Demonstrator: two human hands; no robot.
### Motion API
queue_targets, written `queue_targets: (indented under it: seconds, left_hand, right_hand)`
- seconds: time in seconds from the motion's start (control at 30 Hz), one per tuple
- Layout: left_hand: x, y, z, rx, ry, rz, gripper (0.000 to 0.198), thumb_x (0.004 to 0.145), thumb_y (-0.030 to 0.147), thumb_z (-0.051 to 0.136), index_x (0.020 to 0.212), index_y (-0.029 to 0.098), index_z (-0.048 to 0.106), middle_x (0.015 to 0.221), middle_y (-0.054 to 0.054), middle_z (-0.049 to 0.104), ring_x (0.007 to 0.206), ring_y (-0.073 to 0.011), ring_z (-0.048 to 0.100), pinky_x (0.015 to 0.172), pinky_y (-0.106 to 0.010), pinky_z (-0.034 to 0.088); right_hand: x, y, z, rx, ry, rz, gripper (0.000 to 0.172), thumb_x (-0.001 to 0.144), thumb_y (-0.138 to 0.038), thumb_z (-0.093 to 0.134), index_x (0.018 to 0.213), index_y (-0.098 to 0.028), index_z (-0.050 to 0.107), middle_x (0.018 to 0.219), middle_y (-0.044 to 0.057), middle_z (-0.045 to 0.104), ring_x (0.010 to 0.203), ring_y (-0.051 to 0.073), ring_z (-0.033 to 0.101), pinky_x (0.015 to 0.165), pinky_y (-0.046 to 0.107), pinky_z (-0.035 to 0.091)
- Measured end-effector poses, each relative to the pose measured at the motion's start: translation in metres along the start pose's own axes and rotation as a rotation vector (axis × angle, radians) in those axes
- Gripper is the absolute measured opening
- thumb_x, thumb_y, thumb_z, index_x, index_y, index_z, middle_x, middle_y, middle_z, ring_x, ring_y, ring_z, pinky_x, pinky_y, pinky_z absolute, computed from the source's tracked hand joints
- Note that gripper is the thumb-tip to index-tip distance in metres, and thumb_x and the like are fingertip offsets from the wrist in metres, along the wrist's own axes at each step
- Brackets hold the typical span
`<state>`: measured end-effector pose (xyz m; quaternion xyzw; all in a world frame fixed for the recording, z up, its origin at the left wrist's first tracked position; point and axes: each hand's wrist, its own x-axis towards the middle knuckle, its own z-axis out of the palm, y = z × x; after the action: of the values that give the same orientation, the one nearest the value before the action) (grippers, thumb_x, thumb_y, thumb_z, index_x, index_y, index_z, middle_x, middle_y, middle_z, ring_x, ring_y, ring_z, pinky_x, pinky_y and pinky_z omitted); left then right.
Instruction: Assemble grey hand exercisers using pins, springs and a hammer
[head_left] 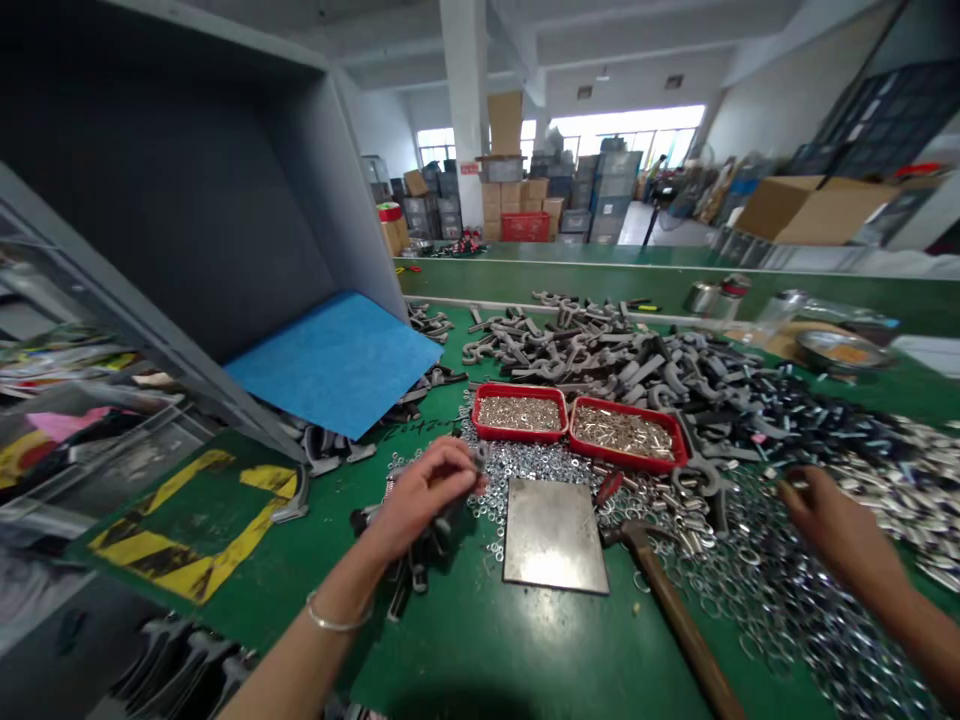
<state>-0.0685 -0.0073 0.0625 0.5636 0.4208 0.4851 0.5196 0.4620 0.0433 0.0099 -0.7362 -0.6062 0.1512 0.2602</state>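
My left hand (439,485) is closed, fingertips pinched on a small grey part (480,456), left of a bare metal plate (556,535). Dark grey parts (420,560) lie under and beside this hand. My right hand (814,505) hovers over the right side of the green table, by the loose rings (757,560) and dark pieces. Its fingers are curled together; whatever they hold is too small and blurred to name. Between the hands, a hammer (679,620) with a wooden handle rests right of the plate. Two red trays (521,436) (630,458) of small metal pieces stand behind the plate.
A heap of grey handles (585,350) spreads behind the trays. Silvery cylinders (885,480) are piled at the far right. A large grey bin (300,180) with a blue sheet (345,360) leans over the left side. Metal cans (703,298) stand toward the back right.
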Motion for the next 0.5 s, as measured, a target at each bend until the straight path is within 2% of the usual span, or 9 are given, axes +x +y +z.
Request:
queue_targets:
  seconds: [0.1, 0.13, 0.17, 0.2, 0.23, 0.3, 0.37, 0.43, 0.5]
  left_hand:
    - [-0.043, -0.023, 0.024, -0.115, -0.136, -0.193, 0.045, 0.082, 0.034, 0.069, 0.121, 0.021, 0.052, 0.105, -0.007, 0.064, 0.093, -0.0192, 0.065, 0.087, -0.036, 0.051]
    - [-0.054, -0.031, 0.030, -0.133, -0.168, -0.257, 0.049, 0.082, 0.034, 0.067, 0.125, 0.020, 0.049, 0.101, -0.007, 0.065, 0.089, -0.0179, 0.065, 0.084, -0.034, 0.050]
    - [-0.063, -0.038, 0.034, -0.135, -0.176, -0.305, 0.049, 0.082, 0.034, 0.066, 0.126, 0.019, 0.049, 0.097, -0.006, 0.065, 0.085, -0.0167, 0.064, 0.080, -0.031, 0.049]
    - [-0.069, -0.044, 0.037, -0.112, -0.159, -0.326, 0.048, 0.081, 0.033, 0.066, 0.124, 0.018, 0.050, 0.096, -0.006, 0.064, 0.082, -0.0160, 0.062, 0.076, -0.029, 0.048]
    - [-0.074, -0.050, 0.039, -0.058, -0.123, -0.327, 0.046, 0.079, 0.032, 0.066, 0.121, 0.017, 0.051, 0.094, -0.005, 0.063, 0.080, -0.0157, 0.061, 0.073, -0.028, 0.047]
    - [-0.076, -0.058, 0.041, 0.169, -0.026, -0.288, 0.040, 0.077, 0.028, 0.066, 0.114, 0.017, 0.054, 0.091, -0.003, 0.062, 0.081, -0.0168, 0.060, 0.073, -0.028, 0.047]
    - [-0.070, -0.062, 0.044, 0.546, 0.026, -0.219, 0.025, 0.079, 0.024, 0.062, 0.103, 0.018, 0.057, 0.091, -0.003, 0.062, 0.087, -0.0189, 0.061, 0.079, -0.030, 0.048]
    - [-0.059, -0.065, 0.047, 0.932, -0.017, -0.182, 0.014, 0.083, 0.017, 0.056, 0.096, 0.018, 0.058, 0.096, -0.006, 0.062, 0.093, -0.0205, 0.062, 0.084, -0.031, 0.048]
    - [-0.048, -0.067, 0.051, 1.157, -0.095, -0.181, 0.018, 0.083, 0.009, 0.050, 0.095, 0.017, 0.060, 0.104, -0.009, 0.062, 0.098, -0.0215, 0.063, 0.085, -0.031, 0.048]
  right_hand:
    - [-0.036, -0.048, 0.018, 0.189, -0.097, -0.022, 0.043, 0.084, -0.058, 0.052, 0.111, -0.024, 0.054, 0.084, 0.011, 0.069, 0.067, 0.028, 0.065, 0.070, 0.041, 0.045]
    - [-0.054, -0.067, 0.029, 0.333, -0.175, -0.005, 0.047, 0.080, -0.060, 0.058, 0.109, -0.023, 0.055, 0.076, 0.007, 0.068, 0.065, 0.027, 0.064, 0.067, 0.039, 0.047]
    - [-0.074, -0.087, 0.041, 0.478, -0.296, 0.005, 0.046, 0.081, -0.058, 0.060, 0.110, -0.023, 0.056, 0.078, 0.005, 0.069, 0.068, 0.025, 0.064, 0.068, 0.038, 0.049]
    - [-0.095, -0.107, 0.055, 0.601, -0.421, 0.028, 0.044, 0.082, -0.055, 0.062, 0.111, -0.022, 0.057, 0.083, 0.005, 0.070, 0.069, 0.022, 0.063, 0.069, 0.036, 0.049]
    - [-0.115, -0.125, 0.069, 0.732, -0.480, 0.057, 0.041, 0.083, -0.053, 0.064, 0.110, -0.022, 0.058, 0.092, 0.006, 0.070, 0.067, 0.020, 0.062, 0.066, 0.034, 0.049]
    - [-0.150, -0.154, 0.095, 0.930, -0.575, 0.081, 0.035, 0.083, -0.048, 0.067, 0.106, -0.022, 0.061, 0.096, 0.005, 0.069, 0.066, 0.016, 0.060, 0.067, 0.032, 0.049]
    - [-0.174, -0.172, 0.115, 1.043, -0.583, 0.120, 0.032, 0.080, -0.045, 0.073, 0.099, -0.020, 0.065, 0.085, 0.002, 0.066, 0.062, 0.014, 0.057, 0.062, 0.028, 0.046]
    - [-0.185, -0.182, 0.129, 1.147, -0.557, 0.196, 0.034, 0.075, -0.044, 0.078, 0.095, -0.019, 0.067, 0.076, -0.001, 0.061, 0.058, 0.012, 0.051, 0.056, 0.025, 0.042]
    - [-0.188, -0.185, 0.135, 1.270, -0.548, 0.310, 0.035, 0.071, -0.043, 0.082, 0.093, -0.020, 0.066, 0.073, -0.003, 0.055, 0.055, 0.010, 0.045, 0.051, 0.022, 0.037]
